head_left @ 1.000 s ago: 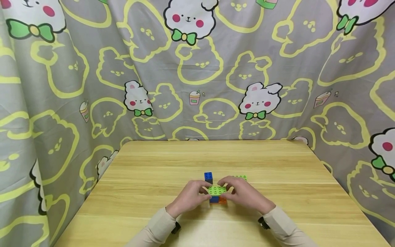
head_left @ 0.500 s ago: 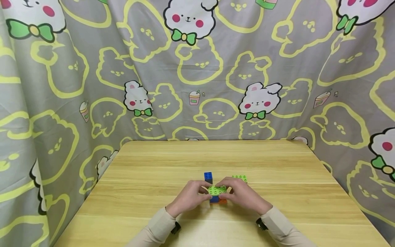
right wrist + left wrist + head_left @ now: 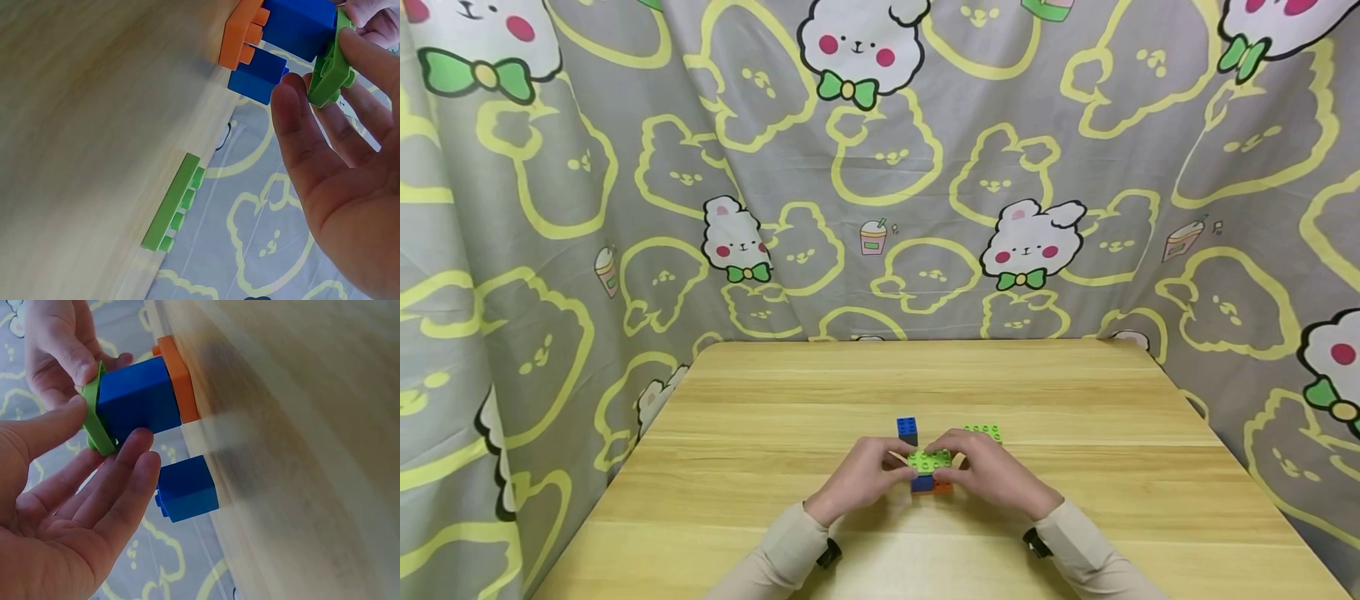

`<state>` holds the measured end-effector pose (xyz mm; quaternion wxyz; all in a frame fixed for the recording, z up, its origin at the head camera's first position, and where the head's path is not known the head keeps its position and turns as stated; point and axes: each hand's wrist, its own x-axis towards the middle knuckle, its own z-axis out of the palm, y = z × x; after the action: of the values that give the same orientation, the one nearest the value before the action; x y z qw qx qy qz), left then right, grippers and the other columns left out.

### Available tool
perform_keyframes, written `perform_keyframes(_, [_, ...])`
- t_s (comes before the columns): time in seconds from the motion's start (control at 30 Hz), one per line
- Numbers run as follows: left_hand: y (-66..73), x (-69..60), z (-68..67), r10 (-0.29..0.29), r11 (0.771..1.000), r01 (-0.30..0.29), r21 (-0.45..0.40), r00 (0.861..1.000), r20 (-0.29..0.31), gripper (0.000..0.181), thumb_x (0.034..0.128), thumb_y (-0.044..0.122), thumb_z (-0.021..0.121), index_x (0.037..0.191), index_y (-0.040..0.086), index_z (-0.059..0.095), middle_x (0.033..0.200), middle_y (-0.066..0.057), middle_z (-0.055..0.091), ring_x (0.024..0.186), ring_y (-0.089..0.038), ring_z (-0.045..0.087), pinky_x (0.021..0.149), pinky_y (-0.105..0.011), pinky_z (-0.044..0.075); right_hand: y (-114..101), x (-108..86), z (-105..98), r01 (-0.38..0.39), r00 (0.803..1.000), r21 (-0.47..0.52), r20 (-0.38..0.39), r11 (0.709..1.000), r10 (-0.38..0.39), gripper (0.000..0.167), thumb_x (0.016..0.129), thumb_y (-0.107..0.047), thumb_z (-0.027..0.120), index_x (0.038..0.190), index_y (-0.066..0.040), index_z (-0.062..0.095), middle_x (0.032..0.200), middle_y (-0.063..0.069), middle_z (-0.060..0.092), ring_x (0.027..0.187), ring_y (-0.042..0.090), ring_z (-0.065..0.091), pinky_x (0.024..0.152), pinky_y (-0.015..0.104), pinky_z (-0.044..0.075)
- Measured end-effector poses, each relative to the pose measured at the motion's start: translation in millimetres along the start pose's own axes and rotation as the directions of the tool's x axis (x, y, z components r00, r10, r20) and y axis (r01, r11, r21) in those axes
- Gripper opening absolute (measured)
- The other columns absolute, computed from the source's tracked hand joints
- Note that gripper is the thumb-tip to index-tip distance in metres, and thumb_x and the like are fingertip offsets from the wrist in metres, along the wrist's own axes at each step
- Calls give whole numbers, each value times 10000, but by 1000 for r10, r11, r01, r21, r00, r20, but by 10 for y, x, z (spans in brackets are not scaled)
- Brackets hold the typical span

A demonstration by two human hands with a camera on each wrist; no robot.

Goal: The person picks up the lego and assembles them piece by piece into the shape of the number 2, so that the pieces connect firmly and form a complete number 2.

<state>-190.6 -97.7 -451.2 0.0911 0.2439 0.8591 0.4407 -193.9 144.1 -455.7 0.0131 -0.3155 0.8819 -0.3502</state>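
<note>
In the head view my left hand [image 3: 865, 475] and right hand [image 3: 992, 475] pinch a thin light-green toy brick [image 3: 928, 462] from either side. The green brick lies studs-up on a blue brick [image 3: 139, 397], which stands on one part of a thin orange brick [image 3: 180, 378] on the table. One end of the green brick overhangs the blue one; its hollow underside shows in the right wrist view. My left thumb [image 3: 56, 428] presses the studded face, and the left fingers reach beneath its edge. From the right wrist, my right thumb [image 3: 369, 53] also lies on the green brick.
Behind the stack a separate blue brick [image 3: 907, 430] stands upright on the wooden table [image 3: 760, 408]. Another light-green brick [image 3: 174, 203] lies flat beyond my right hand. A patterned curtain [image 3: 880, 167] surrounds the table's back and sides.
My right hand has shifted slightly left, and its fingers cover more of the green brick's studs. The left hand and the stack stay nearly in place.
</note>
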Motion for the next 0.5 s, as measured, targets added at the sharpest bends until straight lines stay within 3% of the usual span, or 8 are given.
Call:
perform_keyframes(0.13, [-11,-1,12,-12,1000,12,4,1000,11,344,911,161,792,1227,48,717,1109,-79,751,891,-129,725,770,-221,577,-6,5,2,1,1000,-15,1,1000,-1,284,943,-234,758,1222,-186,731,1176,-68,707,1068,143,664,853,381,597])
perform_keyframes(0.5, [-8,-13,23,-7,999,6,37,1000,24,363,915,99,774,1263,64,678,1090,-60,726,920,-137,723,776,-217,570,-21,2,-10,2,1000,-47,-1,999,-2,276,939,-241,762,1210,-195,735,1155,-91,707,1013,92,645,852,362,581])
